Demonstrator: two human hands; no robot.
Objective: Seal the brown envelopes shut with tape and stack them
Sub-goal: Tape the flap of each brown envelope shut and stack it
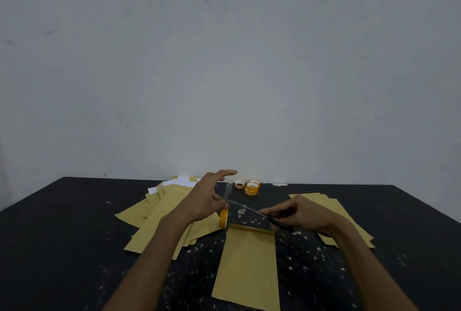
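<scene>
Spare tape rolls [251, 187] (orange) beyond scissors [275, 221]

Four tape rolls [222, 219] out there, three at twelve o'clock. One pair of scissors [280, 224], one single envelope [247, 265] at six; piled envelopes uncountable.

One brown envelope [247, 268] lies flat on the desk [62, 236] at lower centre, its flap folded over at the far edge. A loose, fanned pile of envelopes [154, 216] lies left of centre, and a neater stack [314, 198] lies right of centre. An orange tape roll [223, 218] hangs on edge above the desk, with a clear strip [227, 192] drawn up from it. The scissors [274, 221] reach the strip with their blades. Spare rolls [252, 187] sit behind, at the desk's far edge.
</scene>
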